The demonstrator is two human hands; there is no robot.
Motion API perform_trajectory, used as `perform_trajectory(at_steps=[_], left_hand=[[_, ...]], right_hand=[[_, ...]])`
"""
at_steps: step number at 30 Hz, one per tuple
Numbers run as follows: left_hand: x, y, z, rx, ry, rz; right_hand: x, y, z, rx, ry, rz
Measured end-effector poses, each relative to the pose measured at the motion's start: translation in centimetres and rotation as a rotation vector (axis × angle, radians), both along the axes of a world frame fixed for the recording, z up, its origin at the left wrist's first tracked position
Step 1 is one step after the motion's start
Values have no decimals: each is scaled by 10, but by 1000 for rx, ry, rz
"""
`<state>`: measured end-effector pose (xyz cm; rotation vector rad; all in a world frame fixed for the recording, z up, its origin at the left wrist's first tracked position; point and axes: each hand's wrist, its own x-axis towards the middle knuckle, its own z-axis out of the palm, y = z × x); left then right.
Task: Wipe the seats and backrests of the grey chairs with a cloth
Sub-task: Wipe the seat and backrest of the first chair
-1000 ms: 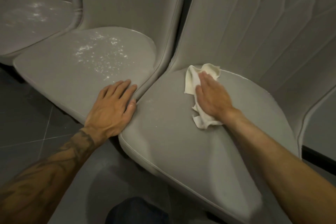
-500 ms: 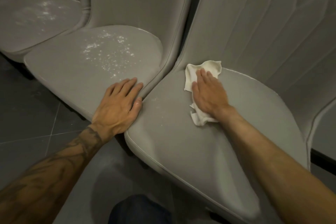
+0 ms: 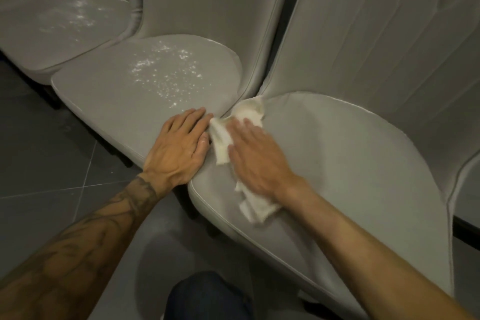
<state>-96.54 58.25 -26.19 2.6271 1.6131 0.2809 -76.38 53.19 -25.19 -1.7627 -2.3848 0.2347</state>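
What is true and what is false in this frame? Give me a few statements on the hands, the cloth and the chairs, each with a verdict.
1. The right hand presses the cloth flat onto the right seat. True.
2. The left hand grips the cloth. False: it rests flat on the middle seat, beside the cloth.
3. White specks lie on the middle seat. True.
4. The far left seat shows no specks. False: it is speckled white too.
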Motion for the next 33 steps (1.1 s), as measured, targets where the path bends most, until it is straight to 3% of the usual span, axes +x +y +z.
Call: perform_trajectory(at_steps=[3, 8, 14, 17, 22, 28, 33], left_hand=[[0, -1, -1, 1, -37, 0], [2, -1, 1, -17, -99, 16], [-2, -1, -1, -36, -253, 23], [-2, 0, -1, -51, -278, 19], [-5, 1, 0, -73, -293, 29], [-5, 0, 0, -29, -219, -26], [-4, -1, 1, -51, -230, -14]], right_hand=[[6, -39, -3, -28, 64, 166], [3, -14, -1, -53, 33, -22], [-23, -56, -4, 15, 18, 154], [-8, -73, -7, 7, 28, 63], [-56, -57, 2, 60, -59, 71], [-7, -105, -7, 37, -39, -55], [-66, -73, -6, 29, -31, -165]])
